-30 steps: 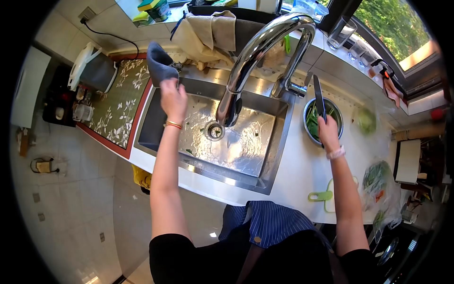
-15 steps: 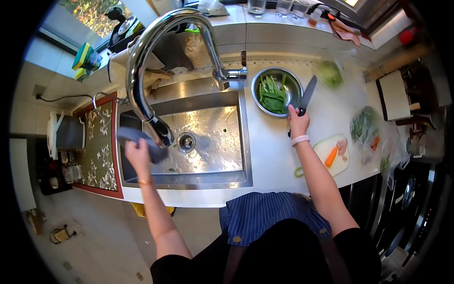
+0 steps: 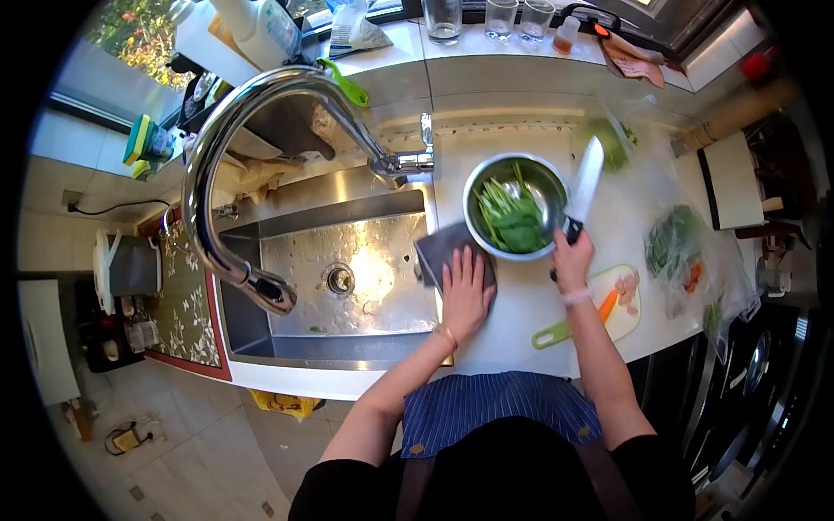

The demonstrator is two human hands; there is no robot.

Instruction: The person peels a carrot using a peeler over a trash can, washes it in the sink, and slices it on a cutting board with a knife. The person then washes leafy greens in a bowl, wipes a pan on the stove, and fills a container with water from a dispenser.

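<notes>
My left hand (image 3: 466, 291) lies flat, fingers spread, on a folded grey cloth (image 3: 443, 247) on the counter between the sink and the bowl. Closed round the black handle of a knife (image 3: 587, 178) is my right hand (image 3: 572, 259), at the right side of the bowl; the blade points up and away. Green leafy vegetables (image 3: 512, 217) lie in the metal bowl (image 3: 543, 172). Below my right hand a cutting board (image 3: 624, 323) carries a carrot (image 3: 608, 304) and pinkish pieces (image 3: 627, 291).
The steel sink (image 3: 347, 347) is at the left, with a tall curved faucet (image 3: 204, 174) arching over it. Plastic bags of vegetables (image 3: 673, 243) lie on the right of the counter. Glasses (image 3: 501, 19) stand on the window ledge. A patterned mat (image 3: 184, 304) lies left of the sink.
My left hand has moved right with the grey cloth, from over the sink's left side to the counter, and its fingers have spread flat. The knife remains in my right hand beside the bowl.
</notes>
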